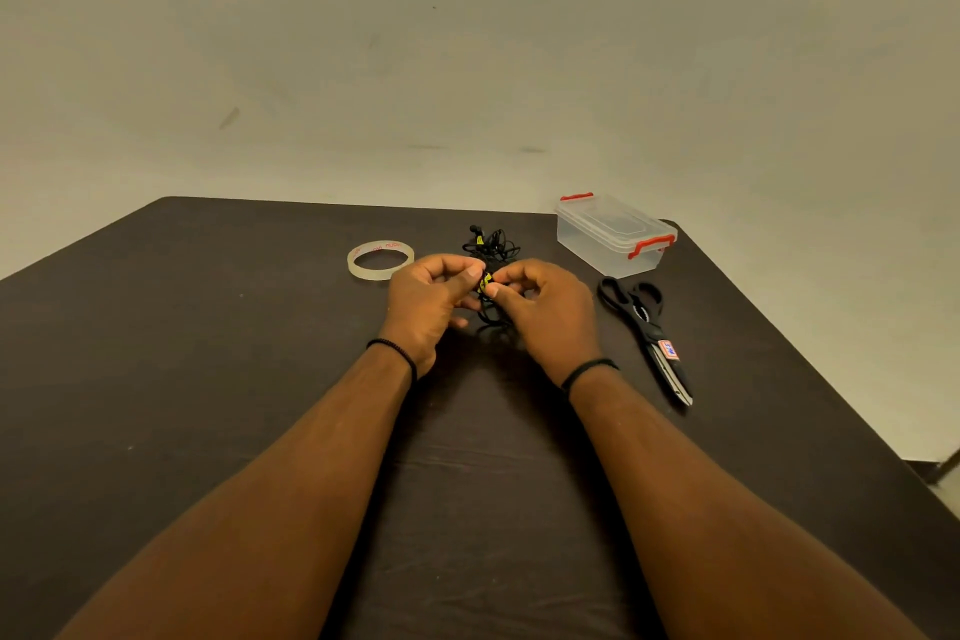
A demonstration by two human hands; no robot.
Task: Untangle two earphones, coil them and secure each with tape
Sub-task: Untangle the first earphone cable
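A bundle of black earphone cable [492, 312] with a yellow mark sits between my two hands, just above the dark table [208, 353]. My left hand [428, 304] pinches it from the left with thumb and fingers. From the right, my right hand [543, 312] pinches the same spot. Behind the hands lies a second tangle of black earphones [491, 244] on the table. A roll of clear tape [380, 259] lies flat to the left of that tangle.
A clear plastic box [613, 235] with a lid and red latches stands at the back right. Black-handled scissors [647, 335] lie to the right of my right hand, blades pointing toward me. The table's right edge runs diagonally close to the scissors.
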